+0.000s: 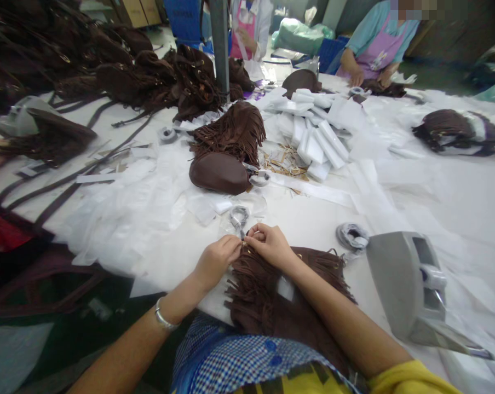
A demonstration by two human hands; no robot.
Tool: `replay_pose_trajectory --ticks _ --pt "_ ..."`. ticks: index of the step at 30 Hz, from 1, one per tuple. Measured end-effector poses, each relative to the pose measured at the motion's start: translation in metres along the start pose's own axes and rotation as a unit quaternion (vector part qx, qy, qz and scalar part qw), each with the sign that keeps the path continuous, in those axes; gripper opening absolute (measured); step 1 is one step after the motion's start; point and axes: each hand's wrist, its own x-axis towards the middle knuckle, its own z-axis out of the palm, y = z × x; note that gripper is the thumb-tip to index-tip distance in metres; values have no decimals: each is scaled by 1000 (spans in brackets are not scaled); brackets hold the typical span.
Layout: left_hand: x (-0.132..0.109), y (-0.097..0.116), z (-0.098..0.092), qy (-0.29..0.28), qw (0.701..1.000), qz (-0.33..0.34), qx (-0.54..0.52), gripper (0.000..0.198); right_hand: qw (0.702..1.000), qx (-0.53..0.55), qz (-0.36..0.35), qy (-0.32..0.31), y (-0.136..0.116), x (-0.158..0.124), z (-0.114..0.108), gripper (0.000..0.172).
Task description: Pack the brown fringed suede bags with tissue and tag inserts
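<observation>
A brown fringed bag lies at the table's near edge, against a blue checked apron. At its upper left corner my left hand pinches a small part by a gold-coloured ring. My right hand meets it there, thumb and fingers pressed together on the same spot. Just beyond the fingertips is a plastic-wrapped ring-shaped coil, its tail running down to them. What exactly the fingertips grip is too small to make out. A second wrapped coil rests by the bag's upper right corner.
A grey tape dispenser stands at right. Another fringed bag lies ahead, near white foam packets. Clear plastic sheets spread at left, below piled brown bags. A metal post rises behind; co-workers work across the table.
</observation>
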Motion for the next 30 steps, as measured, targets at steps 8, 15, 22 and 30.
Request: replay_pose_trajectory --ticks 8,15,22,30 --pt "-5 -6 3 27 979 -110 -167 10 998 -44 -45 25 0 0 1 19" --pt "-11 -10 4 14 936 -212 -280 11 996 -39 -79 24 1 -2 -1 12" --pt "-14 -1 5 54 956 -197 -212 12 991 -107 -78 30 4 -4 1 13" --pt "-15 4 12 62 919 -258 -292 16 987 -130 -92 -1 -4 -7 -5 4"
